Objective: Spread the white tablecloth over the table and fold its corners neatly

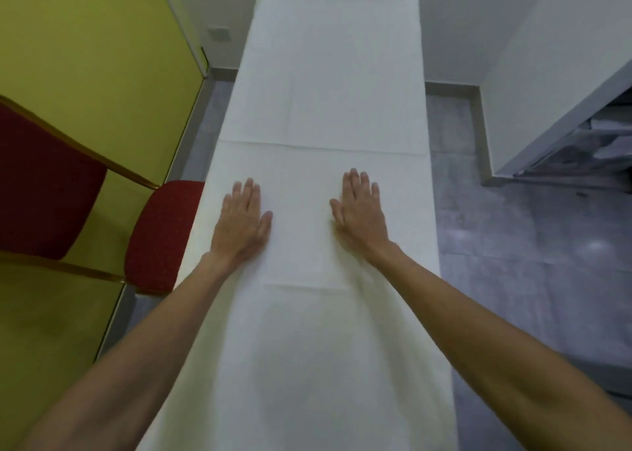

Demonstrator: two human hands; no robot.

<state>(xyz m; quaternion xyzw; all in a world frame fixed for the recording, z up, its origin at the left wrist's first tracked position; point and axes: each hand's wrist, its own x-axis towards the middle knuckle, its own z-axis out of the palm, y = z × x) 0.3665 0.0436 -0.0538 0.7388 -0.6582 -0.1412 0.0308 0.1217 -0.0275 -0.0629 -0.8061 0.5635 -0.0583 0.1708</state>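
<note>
Where the long narrow table runs away from the camera toward the far wall, the white tablecloth (pixel 328 74) covers its whole visible top, from the near end to the far edge. The cloth lies flat, with one crease line across it beyond the hands and a shorter one nearer the camera; the corners at the far edge look square. Whether any table surface is exposed cannot be told. A yellow-green wall (pixel 85 40) stands along the left side. A red upholstered chair (pixel 160 238) with a gold-coloured frame sits just beside the table's left edge. Grey floor (pixel 513 228) lies to the right. Left hand (pixel 241 225): palm down on the cloth near the left edge, fingers extended and close together, thumb out. Right hand (pixel 359 211): likewise flat, palm down, toward the right edge. Neither grips anything.
</note>
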